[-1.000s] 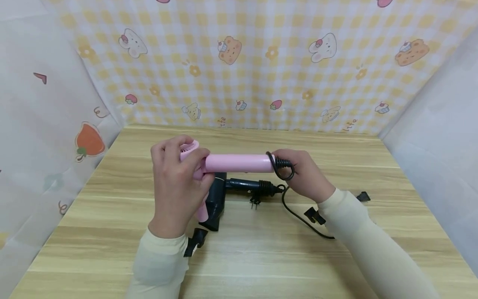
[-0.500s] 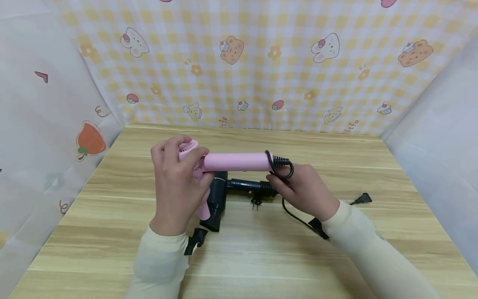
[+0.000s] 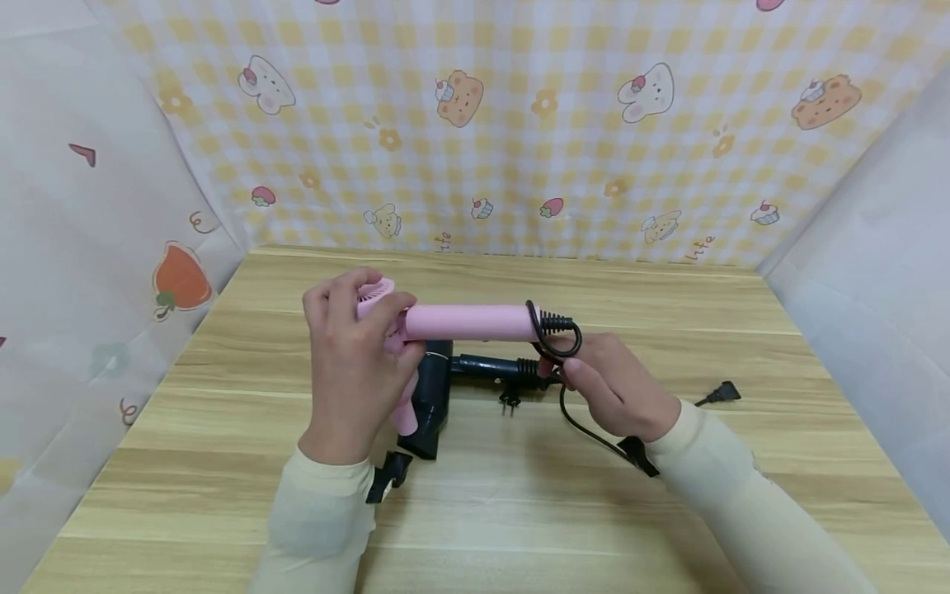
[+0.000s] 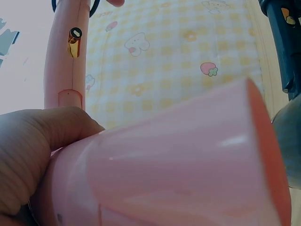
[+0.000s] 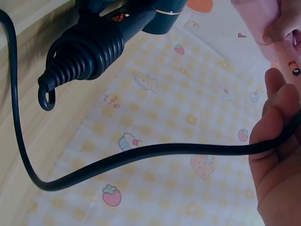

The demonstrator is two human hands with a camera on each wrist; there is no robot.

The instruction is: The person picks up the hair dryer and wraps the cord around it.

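In the head view my left hand [image 3: 345, 371] grips a pink hair dryer [image 3: 471, 322] by its head, raised over the table with the handle pointing right. The nozzle fills much of the left wrist view, with my thumb [image 4: 70, 125] across the dryer's body. Black cord [image 5: 141, 153] loops around the handle's end. Just below that end, my right hand [image 3: 616, 388] pinches the cord between thumb and fingers. From there a length of it hangs in a bend in the right wrist view. Beneath lies a dark hair dryer [image 3: 430, 388], partly hidden by the pink one.
A pronged plug [image 3: 510, 400] lies against the dark dryer's handle. Farther right on the wooden table [image 3: 519, 511] rests a black cord end [image 3: 720, 392]. Checked cloth [image 3: 505, 165] hangs behind the table, and pale sheets [image 3: 876, 247] stand at the sides.
My right hand has slid from behind the handle's end to below it, and its fingers now pinch the cord. The left hand and pink hair dryer have stayed nearly still.
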